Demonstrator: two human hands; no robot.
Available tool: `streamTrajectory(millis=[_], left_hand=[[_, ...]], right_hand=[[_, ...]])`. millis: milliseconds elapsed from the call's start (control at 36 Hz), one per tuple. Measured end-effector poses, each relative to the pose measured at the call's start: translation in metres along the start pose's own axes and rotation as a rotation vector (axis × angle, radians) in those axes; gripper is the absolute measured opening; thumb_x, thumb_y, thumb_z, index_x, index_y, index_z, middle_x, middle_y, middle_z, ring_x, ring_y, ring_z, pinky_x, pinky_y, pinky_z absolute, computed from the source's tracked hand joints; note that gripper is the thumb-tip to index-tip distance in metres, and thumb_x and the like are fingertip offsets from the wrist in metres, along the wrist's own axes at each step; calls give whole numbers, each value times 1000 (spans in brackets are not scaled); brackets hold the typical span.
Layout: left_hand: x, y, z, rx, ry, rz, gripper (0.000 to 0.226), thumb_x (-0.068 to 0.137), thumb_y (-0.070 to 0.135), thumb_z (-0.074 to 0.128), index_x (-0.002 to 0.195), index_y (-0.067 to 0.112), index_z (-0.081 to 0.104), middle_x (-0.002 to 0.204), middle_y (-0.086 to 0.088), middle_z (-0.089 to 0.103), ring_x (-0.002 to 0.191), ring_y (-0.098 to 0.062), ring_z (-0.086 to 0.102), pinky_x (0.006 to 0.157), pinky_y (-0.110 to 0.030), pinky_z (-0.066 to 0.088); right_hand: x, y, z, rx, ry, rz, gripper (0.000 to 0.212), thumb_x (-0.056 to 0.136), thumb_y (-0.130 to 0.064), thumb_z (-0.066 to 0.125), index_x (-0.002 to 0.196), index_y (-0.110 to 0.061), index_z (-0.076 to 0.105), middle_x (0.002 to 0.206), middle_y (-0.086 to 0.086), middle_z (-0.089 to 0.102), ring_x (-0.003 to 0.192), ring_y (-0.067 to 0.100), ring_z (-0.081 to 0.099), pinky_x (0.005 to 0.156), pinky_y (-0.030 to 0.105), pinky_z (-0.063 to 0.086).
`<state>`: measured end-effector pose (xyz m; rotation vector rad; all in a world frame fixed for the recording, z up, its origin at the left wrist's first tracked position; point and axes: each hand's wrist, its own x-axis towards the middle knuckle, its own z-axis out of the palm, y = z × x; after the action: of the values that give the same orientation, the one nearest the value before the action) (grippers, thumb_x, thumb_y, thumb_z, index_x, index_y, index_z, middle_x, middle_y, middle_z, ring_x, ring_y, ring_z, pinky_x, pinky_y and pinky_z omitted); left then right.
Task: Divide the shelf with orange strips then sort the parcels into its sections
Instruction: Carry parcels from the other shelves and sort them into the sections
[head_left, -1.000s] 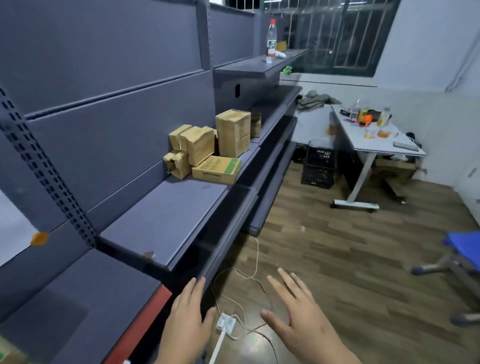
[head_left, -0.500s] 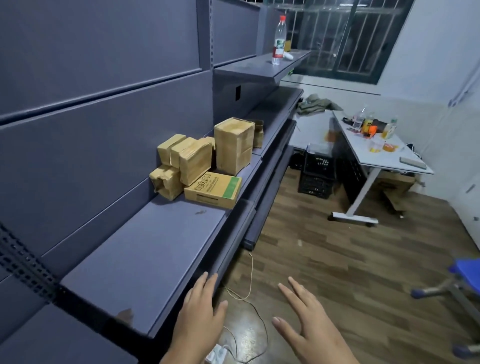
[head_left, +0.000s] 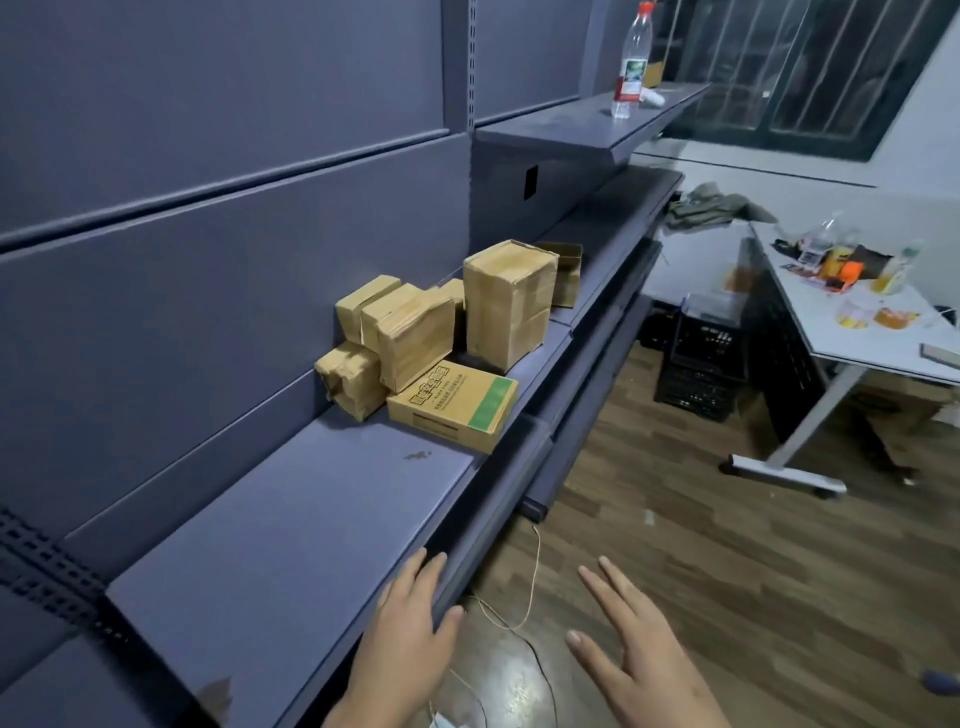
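Note:
A dark blue-grey shelf (head_left: 291, 525) runs along the left wall. At its far end sits a cluster of several brown cardboard parcels: a tall upright box (head_left: 506, 301), a flat box with a green stripe (head_left: 452, 402), taped small parcels (head_left: 400, 332) stacked behind it, and a crumpled one (head_left: 348, 379) by the back wall. My left hand (head_left: 402, 631) hovers flat over the shelf's front edge, fingers straight, holding nothing. My right hand (head_left: 636, 654) is spread open over the floor, empty. No orange strips show on this shelf.
A higher shelf (head_left: 571, 124) carries a plastic bottle (head_left: 631, 62). A white table (head_left: 852, 322) with bottles and clutter stands at the right, a black crate (head_left: 696, 364) beside it. A thin cable (head_left: 519, 613) trails over the wooden floor below the shelf.
The view has moved forward along the shelf, so the parcels appear closer. Both hands stay open and have risen slightly; the left one now lies over the shelf edge.

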<state>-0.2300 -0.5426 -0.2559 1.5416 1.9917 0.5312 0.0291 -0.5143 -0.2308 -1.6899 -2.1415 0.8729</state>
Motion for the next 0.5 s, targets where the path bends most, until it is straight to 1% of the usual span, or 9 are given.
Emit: streamTrajectory(millis=[28,111,139,194,250,333,417,500], left_hand=[[5,5,0,1,10,-8,61,101,43,50,156,35,25,165,16,13,150,-9,20,119,-26,20],[20,25,2,-2,43,-40,61,102,42,49,157,34,23,165,15,14,150,-10,19,119,-25,19],[24,32,3,-5,52,-54,62,102,42,49,157,34,23,165,15,15,150,-9,19,119,-26,19],[32,45,4,-8,56,-80,62,102,42,50,157,35,23,165,15,17,150,-9,19,121,-27,20],[41,63,7,-18,63,-99,62,101,42,51,157,36,24,164,16,18,150,-7,20,121,-28,22],[59,93,13,-27,89,-122,63,101,42,53,156,36,25,163,16,20,149,-7,21,120,-27,22],[80,118,23,-45,113,-151,63,100,42,54,156,35,27,163,16,22,150,-5,20,121,-26,21],[98,143,35,-57,120,-161,62,100,42,54,156,35,29,162,17,23,149,-5,20,121,-26,20]], right_hand=[[9,4,-3,8,-10,-12,103,51,-108,5,141,-59,17,155,-34,5,150,-1,15,112,10,8],[36,14,-18,-3,-54,-63,103,57,-105,18,147,-55,22,155,-33,4,151,-1,15,112,10,9],[45,19,-24,-5,-73,-75,109,55,-105,18,150,-52,23,155,-33,4,151,-1,14,113,11,9],[62,26,-35,-11,-98,-97,121,48,-109,6,152,-50,25,154,-33,5,152,0,14,116,14,11],[80,36,-50,0,-116,-118,119,46,-108,0,149,-54,22,154,-34,5,152,1,15,117,15,11],[108,54,-77,17,-143,-160,116,44,-109,-1,147,-57,18,154,-34,5,151,2,17,115,14,13],[130,75,-101,16,-177,-173,108,43,-109,-1,140,-64,10,152,-36,4,151,4,20,118,18,18],[146,95,-121,28,-214,-167,114,39,-110,0,142,-63,12,150,-37,4,147,1,21,119,22,20]])
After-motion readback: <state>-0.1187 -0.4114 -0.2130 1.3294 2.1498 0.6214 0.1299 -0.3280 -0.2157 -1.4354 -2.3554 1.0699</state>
